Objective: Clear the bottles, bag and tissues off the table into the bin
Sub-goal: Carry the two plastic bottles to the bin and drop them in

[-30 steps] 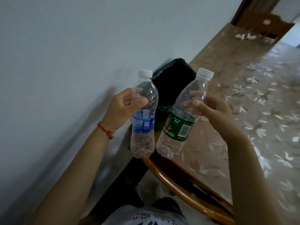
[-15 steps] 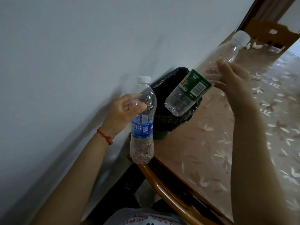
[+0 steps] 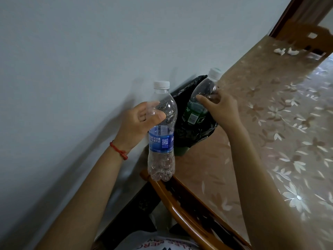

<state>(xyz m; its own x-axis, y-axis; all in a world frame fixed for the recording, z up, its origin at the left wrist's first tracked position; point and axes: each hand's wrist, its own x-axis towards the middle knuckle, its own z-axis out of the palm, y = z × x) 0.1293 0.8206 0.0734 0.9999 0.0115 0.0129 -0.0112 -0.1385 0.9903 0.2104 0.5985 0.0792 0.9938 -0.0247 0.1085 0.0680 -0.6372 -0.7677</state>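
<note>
Gripping blue-label bottle (image 3: 161, 130) w/ left hand (image 3: 138, 123); right hand (image 3: 219, 103) clamps green-label bottle (image 3: 200, 103) over bin (image 3: 196, 130).

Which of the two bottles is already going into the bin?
The green-label bottle, held by the right hand, bottom end down inside the black-lined bin. The blue-label bottle is upright in the left hand, outside it.

head view, tilted, looks down, seemingly close.
</note>
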